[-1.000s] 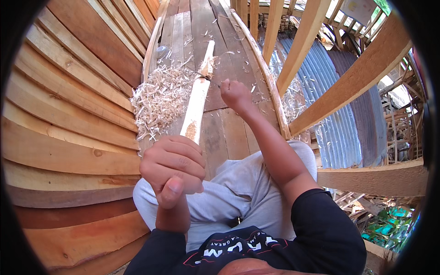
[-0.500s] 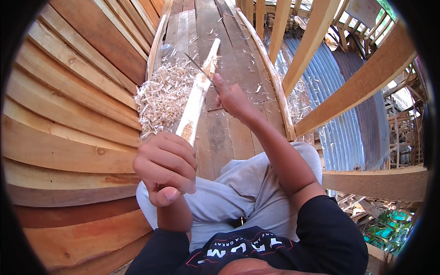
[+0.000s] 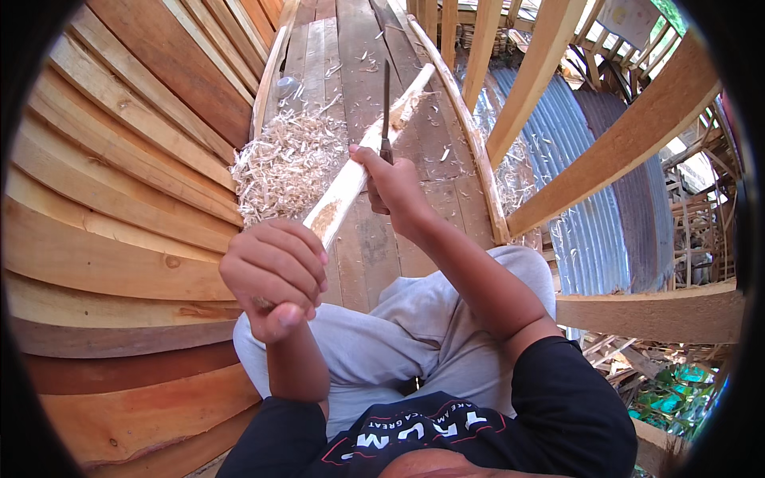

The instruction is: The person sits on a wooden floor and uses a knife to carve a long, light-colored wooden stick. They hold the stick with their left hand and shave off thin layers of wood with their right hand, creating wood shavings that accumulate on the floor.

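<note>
My left hand (image 3: 273,272) is wrapped round the near end of a long, pale, peeled wooden pole (image 3: 345,190). The pole slants away from me to the right, with brownish patches near its grip and toward its far end. My right hand (image 3: 395,187) is closed on the handle of a knife (image 3: 386,111), most of the handle hidden in my fingers. Its narrow dark blade points away from me and crosses over the pole. The right thumb lies close to the pole's upper side; whether it touches cannot be told.
A heap of curled wood shavings (image 3: 288,163) lies left of the pole on the plank floor (image 3: 370,251). Beyond it sits a small greyish cup-like object (image 3: 288,86). A board wall (image 3: 119,199) rises at left; wooden railing posts (image 3: 530,80) and corrugated metal sheets (image 3: 570,175) are at right.
The pole's far end has swung to the right. The knife blade has turned from pointing far left to nearly straight ahead. My left hand has shifted slightly left, still gripping the pole.
</note>
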A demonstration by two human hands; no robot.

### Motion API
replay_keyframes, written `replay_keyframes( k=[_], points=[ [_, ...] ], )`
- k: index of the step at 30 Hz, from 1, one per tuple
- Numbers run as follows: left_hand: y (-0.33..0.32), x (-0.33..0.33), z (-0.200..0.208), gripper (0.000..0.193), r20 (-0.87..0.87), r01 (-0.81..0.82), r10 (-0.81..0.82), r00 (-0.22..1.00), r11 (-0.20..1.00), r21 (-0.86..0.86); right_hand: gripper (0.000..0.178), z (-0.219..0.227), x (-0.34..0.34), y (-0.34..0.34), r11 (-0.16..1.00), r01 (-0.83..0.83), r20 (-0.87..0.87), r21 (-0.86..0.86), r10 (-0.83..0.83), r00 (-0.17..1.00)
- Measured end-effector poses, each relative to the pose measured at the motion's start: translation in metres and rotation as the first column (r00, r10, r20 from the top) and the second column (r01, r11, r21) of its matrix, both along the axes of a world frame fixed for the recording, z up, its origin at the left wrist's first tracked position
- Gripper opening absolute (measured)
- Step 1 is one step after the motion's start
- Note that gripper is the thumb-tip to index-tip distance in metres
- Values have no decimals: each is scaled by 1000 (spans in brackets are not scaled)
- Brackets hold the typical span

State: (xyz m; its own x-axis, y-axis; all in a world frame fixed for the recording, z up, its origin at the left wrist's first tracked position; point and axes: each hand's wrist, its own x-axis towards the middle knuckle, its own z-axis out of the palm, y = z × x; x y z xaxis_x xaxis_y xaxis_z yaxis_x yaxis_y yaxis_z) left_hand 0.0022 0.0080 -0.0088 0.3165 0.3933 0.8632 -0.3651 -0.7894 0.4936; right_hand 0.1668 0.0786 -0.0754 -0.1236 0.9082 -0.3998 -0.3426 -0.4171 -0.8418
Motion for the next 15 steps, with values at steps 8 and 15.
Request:
replay_keyframes(
  k=[8,15],
  points=[
    [-5,38,-27,30,500,-357,576,647,808,-468,39,-1,13,18,993,-58,174,99,40,984],
    [-1,12,-33,37,465,-202,328,822,932,-300,35,-3,28,16,899,-393,551,195,231,802]
  ],
)
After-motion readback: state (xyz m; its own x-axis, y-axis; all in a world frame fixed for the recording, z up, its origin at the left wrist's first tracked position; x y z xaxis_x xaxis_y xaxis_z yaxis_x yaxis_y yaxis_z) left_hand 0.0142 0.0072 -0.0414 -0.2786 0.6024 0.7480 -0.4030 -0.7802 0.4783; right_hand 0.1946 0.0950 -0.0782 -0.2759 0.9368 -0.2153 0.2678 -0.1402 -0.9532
